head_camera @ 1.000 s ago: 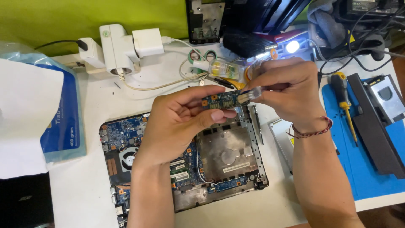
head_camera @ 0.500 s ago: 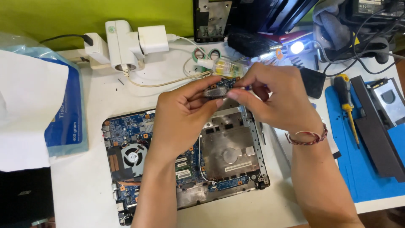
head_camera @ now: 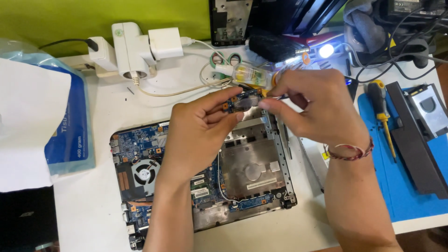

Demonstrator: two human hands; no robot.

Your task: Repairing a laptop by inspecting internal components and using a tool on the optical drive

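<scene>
An opened laptop base (head_camera: 252, 168) with a blue motherboard and a fan (head_camera: 144, 175) lies on the white table. Above its far edge my left hand (head_camera: 198, 130) pinches a small blue circuit board (head_camera: 242, 99). My right hand (head_camera: 312, 105), with a braided bracelet on the wrist, grips a thin tool whose tip touches that small board. Both hands hover over the laptop's metal drive bay.
A white power strip with plugs (head_camera: 135, 49) sits at the back left. A tissue pack (head_camera: 70, 135) lies left. A small clear bottle (head_camera: 247, 74) and a lit lamp (head_camera: 325, 50) stand behind my hands. A yellow screwdriver (head_camera: 382, 109) and a drive caddy (head_camera: 427, 109) rest on a blue mat at the right.
The view has shifted slightly. My hands stay together over the laptop's far edge; the small board has turned a little between my fingers.
</scene>
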